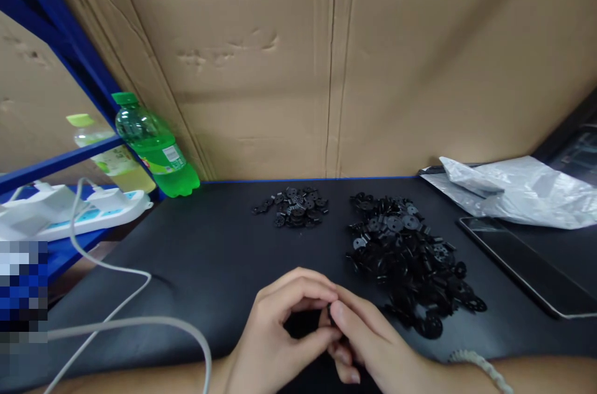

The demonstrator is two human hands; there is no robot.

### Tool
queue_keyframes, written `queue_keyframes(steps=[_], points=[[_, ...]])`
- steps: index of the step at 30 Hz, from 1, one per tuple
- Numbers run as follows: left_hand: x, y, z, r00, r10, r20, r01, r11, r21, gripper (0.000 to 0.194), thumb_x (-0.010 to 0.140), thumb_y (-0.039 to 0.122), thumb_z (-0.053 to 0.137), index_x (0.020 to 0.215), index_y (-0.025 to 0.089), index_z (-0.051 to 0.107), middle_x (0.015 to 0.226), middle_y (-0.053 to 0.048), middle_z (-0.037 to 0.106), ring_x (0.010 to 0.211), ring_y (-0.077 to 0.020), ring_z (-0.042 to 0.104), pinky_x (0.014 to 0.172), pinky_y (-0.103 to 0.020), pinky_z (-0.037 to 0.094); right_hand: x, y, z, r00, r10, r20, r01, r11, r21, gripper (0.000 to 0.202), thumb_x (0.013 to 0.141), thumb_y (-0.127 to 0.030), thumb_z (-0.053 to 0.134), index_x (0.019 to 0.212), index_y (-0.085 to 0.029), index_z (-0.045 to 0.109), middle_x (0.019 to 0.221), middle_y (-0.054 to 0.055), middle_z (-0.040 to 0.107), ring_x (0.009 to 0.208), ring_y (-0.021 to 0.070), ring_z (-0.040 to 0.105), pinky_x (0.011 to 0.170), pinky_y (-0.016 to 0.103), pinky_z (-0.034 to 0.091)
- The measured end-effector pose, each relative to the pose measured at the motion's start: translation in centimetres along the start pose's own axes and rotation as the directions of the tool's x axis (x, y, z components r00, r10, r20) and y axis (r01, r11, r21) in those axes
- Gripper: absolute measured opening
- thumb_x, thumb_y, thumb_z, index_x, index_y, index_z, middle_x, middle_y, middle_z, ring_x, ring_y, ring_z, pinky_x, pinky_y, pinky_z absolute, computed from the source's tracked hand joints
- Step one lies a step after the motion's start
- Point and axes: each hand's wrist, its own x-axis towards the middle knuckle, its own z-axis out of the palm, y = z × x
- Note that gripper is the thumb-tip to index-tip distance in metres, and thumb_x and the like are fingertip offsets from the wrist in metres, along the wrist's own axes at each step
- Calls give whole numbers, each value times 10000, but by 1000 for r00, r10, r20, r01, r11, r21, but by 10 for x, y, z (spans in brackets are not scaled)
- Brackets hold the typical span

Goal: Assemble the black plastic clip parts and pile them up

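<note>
At the near edge of the black table, my left hand (pixel 289 325) and my right hand (pixel 361 335) meet fingertip to fingertip. Between them is a small black plastic part (pixel 331 314), mostly hidden by the fingers. My right thumb and fingers pinch it, and the left fingertips close on it from the other side. Just beyond my right hand lies a large heap of black plastic parts (pixel 410 257), many of them round discs with holes. A smaller pile of similar black parts (pixel 298 204) sits farther back, left of the large heap.
A phone or tablet (pixel 522 263) and a crumpled silvery plastic bag (pixel 527 189) lie at the right. On the left are a green soda bottle (pixel 156 148), a pale yellow bottle (pixel 112 155), a white power strip (pixel 107 215) and a loose cable (pixel 135 273). A cardboard wall (pixel 256 71) stands behind.
</note>
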Motion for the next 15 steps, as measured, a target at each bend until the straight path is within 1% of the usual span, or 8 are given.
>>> queue_keyframes(steps=[2,4,7,11,15], points=[[2,-1,1,999,-35,-3,34,998,-49,388,664,-102,710,901,205,726,981,-21,680,832,-153,709,741,-222,616,1,0,0,1000,8,-6,-8,1000,-4,680,794,-761,579,1127,-169,578,677,-71,378,547,72,357,432,163,314],[4,-2,2,999,-38,-25,37,998,-57,369,651,-91,731,877,201,720,931,-10,674,789,-145,694,703,-214,614,1,-1,0,1000,9,-14,-9,1000,-18,680,799,-770,559,1113,-168,585,673,-68,383,544,73,350,422,159,293],[6,-2,4,997,-54,-52,51,997,-60,344,668,-102,684,844,193,711,869,-3,669,747,-139,675,663,-216,604,1,-3,2,999,2,-48,-4,999,-33,702,796,-785,540,1126,-166,587,649,-70,388,531,77,342,411,161,270],[5,-2,6,990,-138,-8,135,978,-161,283,695,-72,707,823,180,724,877,-17,664,747,-155,681,683,-270,613,-1,-5,5,994,18,-107,-22,999,-27,759,765,-814,537,1124,-148,588,594,-84,396,496,70,327,404,163,274],[4,-3,7,982,-186,-12,178,956,-233,246,684,-31,780,779,184,707,866,-12,655,780,-164,679,697,-272,597,-4,-4,7,993,-13,-118,8,999,-45,733,771,-816,524,1041,-139,599,552,-105,359,443,51,285,369,152,233]])
